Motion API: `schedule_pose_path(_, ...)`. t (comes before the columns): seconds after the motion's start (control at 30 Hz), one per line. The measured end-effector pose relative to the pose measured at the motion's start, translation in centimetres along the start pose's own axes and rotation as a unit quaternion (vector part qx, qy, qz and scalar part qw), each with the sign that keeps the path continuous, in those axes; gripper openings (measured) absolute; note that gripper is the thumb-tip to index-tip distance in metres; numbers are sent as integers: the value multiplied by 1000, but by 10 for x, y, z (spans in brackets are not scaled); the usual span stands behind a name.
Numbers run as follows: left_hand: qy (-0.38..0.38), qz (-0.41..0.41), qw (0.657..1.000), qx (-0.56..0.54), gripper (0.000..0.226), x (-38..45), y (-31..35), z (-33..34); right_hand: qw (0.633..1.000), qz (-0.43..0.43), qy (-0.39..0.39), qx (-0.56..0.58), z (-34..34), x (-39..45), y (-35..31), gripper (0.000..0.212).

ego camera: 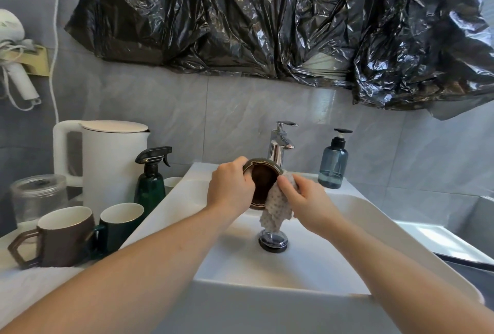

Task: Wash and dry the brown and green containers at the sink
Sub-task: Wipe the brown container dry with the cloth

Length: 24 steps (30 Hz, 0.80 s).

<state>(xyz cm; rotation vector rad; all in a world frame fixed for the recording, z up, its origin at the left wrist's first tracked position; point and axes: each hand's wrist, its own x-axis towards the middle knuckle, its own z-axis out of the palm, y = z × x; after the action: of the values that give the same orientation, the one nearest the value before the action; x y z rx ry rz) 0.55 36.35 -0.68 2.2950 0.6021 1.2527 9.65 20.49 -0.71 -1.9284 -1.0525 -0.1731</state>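
Over the white sink [355, 210], my left hand [230, 189] grips a round brown dish [263, 184] with a metallic rim, held on edge with its inside facing me. My right hand [304, 200] pinches a white textured cloth [276, 208] against the dish's right rim; the cloth hangs down toward the drain. On the counter to the left stand a brown mug [61, 237] and a dark green mug [120, 224], both upright with white insides.
A chrome tap [279, 146] stands right behind the dish, a chrome drain plug [273, 238] below it. A blue soap dispenser [333, 162] sits at the back right. Green spray bottle [151, 181], white kettle [107, 157] and glass jar [37, 197] crowd the left counter.
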Motion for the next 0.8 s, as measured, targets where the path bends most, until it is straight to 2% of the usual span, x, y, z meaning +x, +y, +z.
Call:
schedule_pose_path(0.1, -15, 28, 999, 9, 16, 1, 0, -1, 999, -32, 16, -13, 1, 2, 3, 22)
schedule_pose_path(0.2, -46, 87, 995, 26, 11, -5, 10, 3, 995, -91, 34, -15, 2, 3, 1, 40)
schedule_pose_path(0.27, -45, 95, 994, 26, 10, -8, 14, 5, 995, -95, 40, -7, 2, 3, -3, 42)
schedule_pose_path(0.4, -21, 62, 998, 14, 10, -6, 10, 6, 998, -44, 44, 0, 4, 4, -2, 29)
schedule_pose_path(0.63, 40, 6, 999, -35, 18, 3, 1, 5, 1000, 20, -2, -6, 1, 3, -1, 45)
schedule_pose_path(0.7, 25, 1, 999, -48, 21, 4, -3, 7, 1000, 19, -18, 14, 4, 2, 1, 41)
schedule_pose_path(0.8, -47, -11, 997, -56, 23, 1, -1, 11, 999, 0, 1, 43, 3, 2, 0, 28)
